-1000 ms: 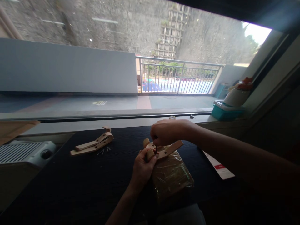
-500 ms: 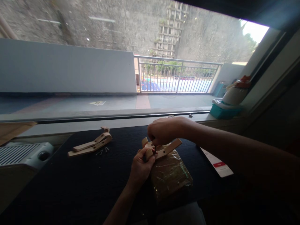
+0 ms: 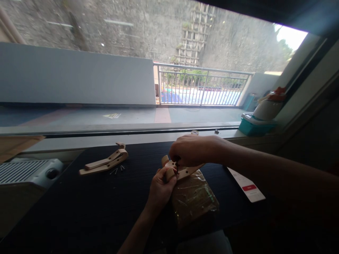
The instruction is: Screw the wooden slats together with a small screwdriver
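My left hand (image 3: pixel 162 186) is closed round the curved end of a pale wooden piece (image 3: pixel 185 173) with dark drilled holes. Over it, my right hand (image 3: pixel 186 150) is closed on a thin dark tool (image 3: pixel 177 167) that points down at the wood beside my left fingertips. Whether it is a hex key or a small screwdriver I cannot tell. Beneath the wood lies a brown package (image 3: pixel 194 199) wrapped in shiny clear film. Two more curved wooden pieces (image 3: pixel 104 164) lie side by side on the left, with several screws (image 3: pixel 116 170) near them.
All this is on a black table (image 3: pixel 106 208) below a window. A phone (image 3: pixel 247 187) with a lit screen lies on the right. On the sill stand a teal box (image 3: pixel 255 125) and a white bottle (image 3: pixel 268 107). At the left are a white slatted appliance (image 3: pixel 30 173) and cardboard (image 3: pixel 19 146).
My right hand has turned and shifted slightly right, so more of the dark tool shows. My left hand keeps its hold on the wood. The whole view has moved a little.
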{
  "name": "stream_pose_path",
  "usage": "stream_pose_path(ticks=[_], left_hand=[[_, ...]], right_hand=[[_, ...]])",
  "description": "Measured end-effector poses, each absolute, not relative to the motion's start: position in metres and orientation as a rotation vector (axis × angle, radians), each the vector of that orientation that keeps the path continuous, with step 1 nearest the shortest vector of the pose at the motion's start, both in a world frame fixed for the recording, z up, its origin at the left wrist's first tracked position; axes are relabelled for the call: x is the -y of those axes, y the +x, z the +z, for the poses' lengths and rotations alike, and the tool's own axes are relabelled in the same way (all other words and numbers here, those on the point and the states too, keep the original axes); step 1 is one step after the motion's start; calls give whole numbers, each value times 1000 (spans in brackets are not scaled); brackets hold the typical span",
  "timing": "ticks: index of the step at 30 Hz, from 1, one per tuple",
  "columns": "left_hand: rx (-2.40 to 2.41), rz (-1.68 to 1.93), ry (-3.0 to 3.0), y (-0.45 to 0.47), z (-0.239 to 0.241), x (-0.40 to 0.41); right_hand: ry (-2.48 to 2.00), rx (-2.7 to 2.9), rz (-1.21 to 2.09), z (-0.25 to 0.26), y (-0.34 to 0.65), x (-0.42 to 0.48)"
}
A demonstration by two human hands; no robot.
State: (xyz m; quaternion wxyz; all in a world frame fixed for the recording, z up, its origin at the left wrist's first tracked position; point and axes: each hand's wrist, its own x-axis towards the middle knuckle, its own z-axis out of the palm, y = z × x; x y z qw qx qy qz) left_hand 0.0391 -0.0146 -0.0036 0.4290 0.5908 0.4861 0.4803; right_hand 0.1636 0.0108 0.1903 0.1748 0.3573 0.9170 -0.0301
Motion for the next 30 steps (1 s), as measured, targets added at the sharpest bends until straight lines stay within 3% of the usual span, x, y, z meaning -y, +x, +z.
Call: stream_pose_path(ticks=[9,14,21,30], left_hand=[[-1193,1229,1462,40,-5,14],[-1203,1218,1469,40,-3,15],[-1203,1200,1477,40,-6,14],[-1186,1207,1465,39,1,16]], right_hand=[[1303,-2526,-112,185,171,-11],[1209,-2525,-190,195,170,-13],[1070,-2593,-53,193,165,-7],[1177,-2475,-167,198,162,-11]])
